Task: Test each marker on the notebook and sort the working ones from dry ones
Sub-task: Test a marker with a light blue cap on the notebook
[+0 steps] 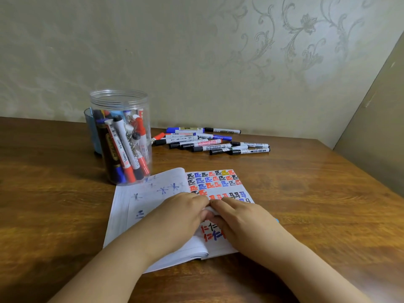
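Note:
An open notebook [150, 206] lies on the wooden table [306, 193]. Its right page is covered with red, blue and black test marks, and its left page carries a few blue ones. Over the middle of the notebook my left hand [179, 217] and my right hand [242, 219] meet fingertip to fingertip. Both pinch a small white piece [211, 210], seemingly a marker barrel, most of it hidden by the fingers. A blue tip [277, 220] pokes out past the far side of my right hand.
A clear plastic jar [120, 136] holding several markers stands behind the notebook on the left, with a blue cup [90, 130] behind it. Several loose markers [209, 143] lie in a pile near the wall. A slanted panel [376, 127] borders the table's right side.

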`<state>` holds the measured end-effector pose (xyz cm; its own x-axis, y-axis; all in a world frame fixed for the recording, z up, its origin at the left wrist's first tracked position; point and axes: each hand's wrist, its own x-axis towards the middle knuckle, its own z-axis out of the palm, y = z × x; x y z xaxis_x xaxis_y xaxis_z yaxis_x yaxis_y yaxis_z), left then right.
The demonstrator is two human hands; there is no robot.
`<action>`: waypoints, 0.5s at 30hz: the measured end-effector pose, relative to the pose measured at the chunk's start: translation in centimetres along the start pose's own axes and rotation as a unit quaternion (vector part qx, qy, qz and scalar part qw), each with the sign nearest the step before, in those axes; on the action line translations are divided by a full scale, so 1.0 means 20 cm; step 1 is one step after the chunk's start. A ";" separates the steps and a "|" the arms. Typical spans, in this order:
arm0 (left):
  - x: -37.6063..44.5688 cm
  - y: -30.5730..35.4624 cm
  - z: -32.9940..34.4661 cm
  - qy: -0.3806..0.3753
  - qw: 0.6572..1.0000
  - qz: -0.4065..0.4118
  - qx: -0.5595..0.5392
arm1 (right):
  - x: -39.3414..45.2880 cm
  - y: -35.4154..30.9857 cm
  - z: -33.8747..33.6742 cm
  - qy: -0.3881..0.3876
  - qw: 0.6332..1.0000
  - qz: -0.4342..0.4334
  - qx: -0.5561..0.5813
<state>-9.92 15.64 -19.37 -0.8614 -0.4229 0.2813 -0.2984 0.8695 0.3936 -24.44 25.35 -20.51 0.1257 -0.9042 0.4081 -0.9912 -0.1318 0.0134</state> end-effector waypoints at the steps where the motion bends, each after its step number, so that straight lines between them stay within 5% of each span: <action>1: 0.00 0.00 -0.01 -0.006 1.000 0.002 -0.017 | 0.00 0.00 -0.01 0.000 1.000 -0.001 -0.001; 15: -0.01 0.06 -0.06 -0.007 0.997 -0.044 -0.057 | -0.01 0.02 -0.08 -0.004 0.999 0.021 -0.028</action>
<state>-9.60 16.38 -17.86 -0.8400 -0.4914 0.2299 -0.3245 0.7947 0.5130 -24.97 26.09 -19.01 0.0843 -0.9118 0.4018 -0.9963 -0.0709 0.0483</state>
